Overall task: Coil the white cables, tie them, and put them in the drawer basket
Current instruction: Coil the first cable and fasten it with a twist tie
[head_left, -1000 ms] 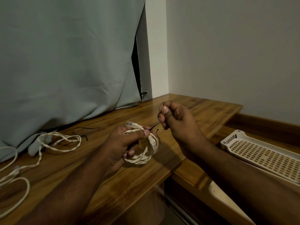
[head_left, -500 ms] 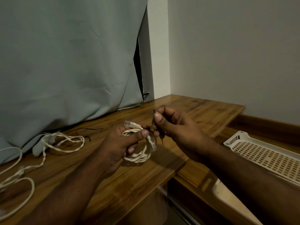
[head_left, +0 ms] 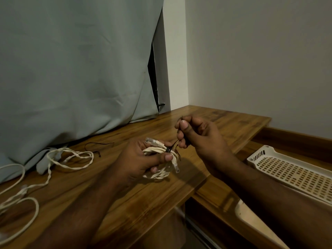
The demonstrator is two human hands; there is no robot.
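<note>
One coiled white cable (head_left: 158, 163) is gripped in the left hand (head_left: 142, 159). A thin dark tie (head_left: 177, 141) is pinched by the right hand (head_left: 195, 135) just above it. The loose white cables (head_left: 59, 159), far left of the grip, are not yet coiled. Nothing is seen inside the basket (head_left: 287, 169), off right.

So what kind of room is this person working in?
Probably a home room, perhaps a bedroom or study corner: a wooden desk against plain walls, a grey curtain hanging behind it, and a white plastic basket in an open drawer.

Grey-green curtain (head_left: 71, 69), wooden desk (head_left: 215, 121), pale wall (head_left: 260, 60), dark window gap (head_left: 152, 76)
</note>
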